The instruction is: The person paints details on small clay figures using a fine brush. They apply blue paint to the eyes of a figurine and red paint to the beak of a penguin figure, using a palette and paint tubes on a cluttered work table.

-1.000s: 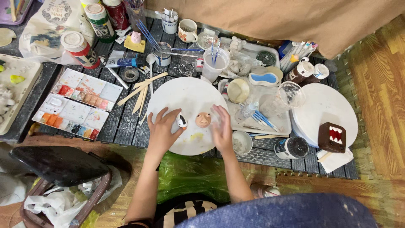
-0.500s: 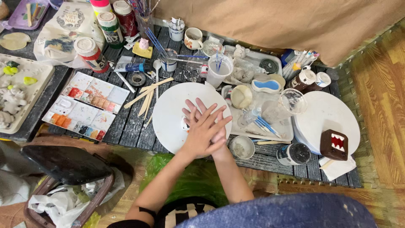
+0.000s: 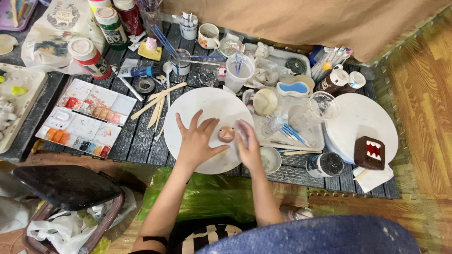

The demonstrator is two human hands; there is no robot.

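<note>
Both hands rest spread on the white round board (image 3: 207, 106) in the head view: the left hand (image 3: 197, 141) lies flat with fingers fanned, the right hand (image 3: 248, 143) open beside it, and neither grips anything. Between them sits the small clay piece (image 3: 226, 134), tan and rounded, flanked closely on both sides as if being steadied; whether the fingers touch it is hard to tell, since the right hand is blurred. Wooden sticks (image 3: 157, 101) lie just left of the board, a paint palette (image 3: 87, 117) further left on the dark slatted surface (image 3: 136, 141). Details on the clay piece are too small to make out.
</note>
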